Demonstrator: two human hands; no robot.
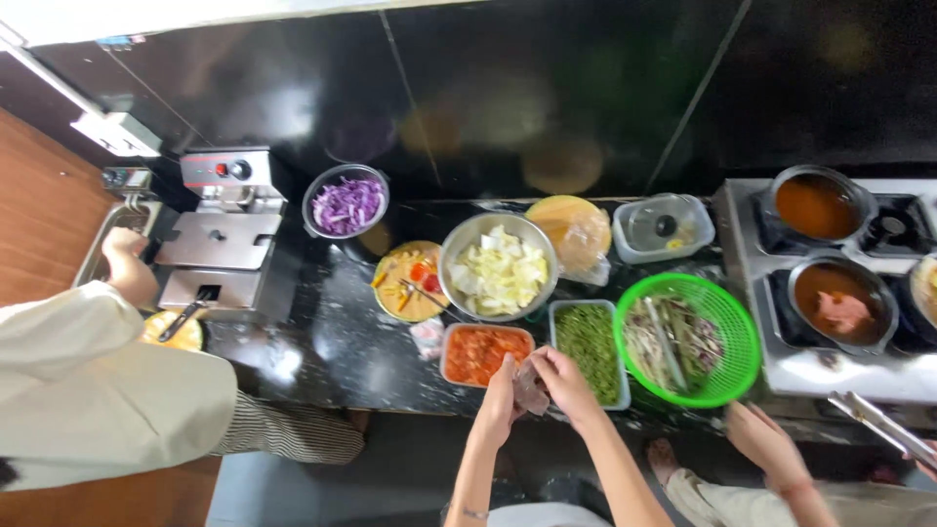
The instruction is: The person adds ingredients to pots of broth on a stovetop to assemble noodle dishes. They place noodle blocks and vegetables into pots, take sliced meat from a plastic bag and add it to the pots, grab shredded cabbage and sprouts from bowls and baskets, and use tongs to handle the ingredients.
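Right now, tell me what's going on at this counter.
The person wearing the camera holds a small crumpled wrapper between the left hand and right hand, just in front of a tray of chopped tomato and a tray of chopped green beans. To the left, a co-worker in a cream top reaches toward the sink. On the right, another person's hand is near metal tongs by the stove.

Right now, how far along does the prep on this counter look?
Done: cabbage, purple cabbage, beans and tomato sit cut in containers; two pots are on the stove. In hand: both hands work a small piece. Left: uncut stalks in the green basket.
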